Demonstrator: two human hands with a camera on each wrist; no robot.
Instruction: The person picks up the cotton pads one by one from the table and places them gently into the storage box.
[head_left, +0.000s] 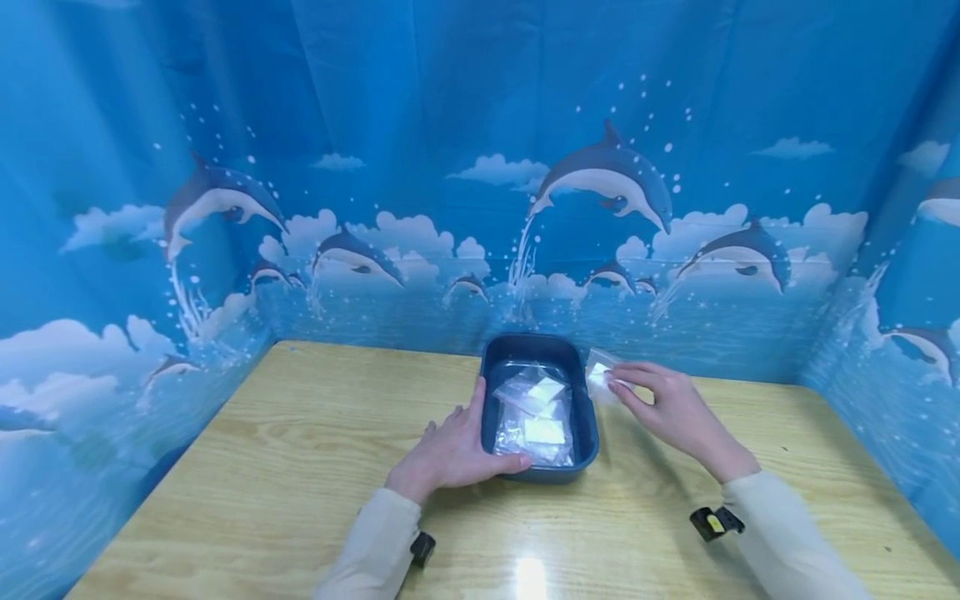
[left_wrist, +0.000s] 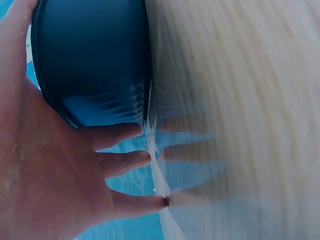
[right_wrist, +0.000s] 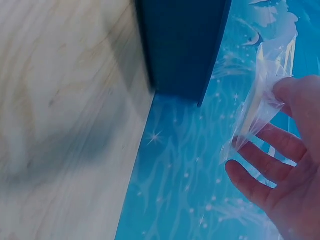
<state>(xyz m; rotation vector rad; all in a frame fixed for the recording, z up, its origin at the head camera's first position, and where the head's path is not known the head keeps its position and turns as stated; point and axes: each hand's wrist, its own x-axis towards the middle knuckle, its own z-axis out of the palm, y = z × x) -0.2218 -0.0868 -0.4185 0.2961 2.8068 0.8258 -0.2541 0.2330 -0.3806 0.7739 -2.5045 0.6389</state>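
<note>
A dark blue plastic bin (head_left: 545, 475) stands on the table, holding several clear plastic bags (head_left: 545, 431) with white pieces inside. My left hand (head_left: 457, 450) rests at the bin's near left corner, its thumb along the front rim and its index finger against the left side. In the left wrist view, the other fingers (left_wrist: 125, 162) stretch out straight below the bin's wall. To the right of the bin, my right hand (head_left: 671, 408) pinches a clear plastic bag (head_left: 597, 377) between thumb and fingertips. A flat white piece shows inside this bag (right_wrist: 260, 95), which hangs above the table.
The light wood table (head_left: 300, 450) ends at the back against a blue curtain (head_left: 420, 208) printed with dolphins and clouds. That curtain also runs along both sides. Black devices (head_left: 716, 522) are worn at both wrists.
</note>
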